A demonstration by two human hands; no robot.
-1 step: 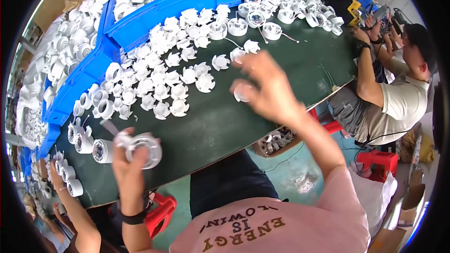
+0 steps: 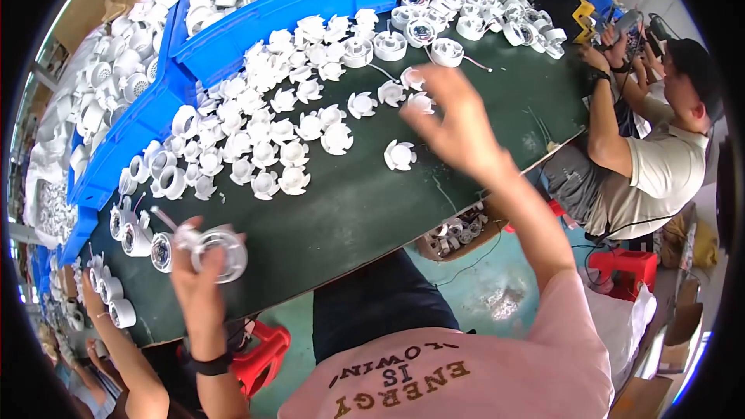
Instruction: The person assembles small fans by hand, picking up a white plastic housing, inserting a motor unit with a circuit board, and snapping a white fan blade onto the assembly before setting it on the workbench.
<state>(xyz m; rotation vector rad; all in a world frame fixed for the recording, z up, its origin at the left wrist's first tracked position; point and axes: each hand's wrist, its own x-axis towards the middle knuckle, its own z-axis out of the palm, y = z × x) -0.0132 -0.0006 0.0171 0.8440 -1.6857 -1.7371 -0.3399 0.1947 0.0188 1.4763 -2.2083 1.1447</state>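
Note:
My left hand (image 2: 198, 279) is closed around a white round fan housing (image 2: 225, 254), above the left part of the dark green table (image 2: 334, 221). A thin strip sticks out beyond the fingers on its far side; blur hides what it is. Past it stands a row of similar white housings (image 2: 136, 239). My right hand (image 2: 462, 128) reaches over the table's middle, fingers apart, slightly blurred. Close to its fingertips lie small white fan impellers (image 2: 390, 93); whether it touches one, I cannot tell. A single impeller (image 2: 400, 155) rests nearer to me, left of that wrist.
Many impellers (image 2: 264, 130) spread across the table's middle. Blue bins (image 2: 287, 19) heaped with white parts line the far left. Wired round housings (image 2: 448, 52) cluster at the far right. A co-worker (image 2: 660, 140) sits on the right; another person's arm (image 2: 124, 345) enters at lower left.
My left hand has shifted left with the fan housing, nearer the row of housings. My right hand has drawn away to the right, uncovering the single impeller that was under its thumb.

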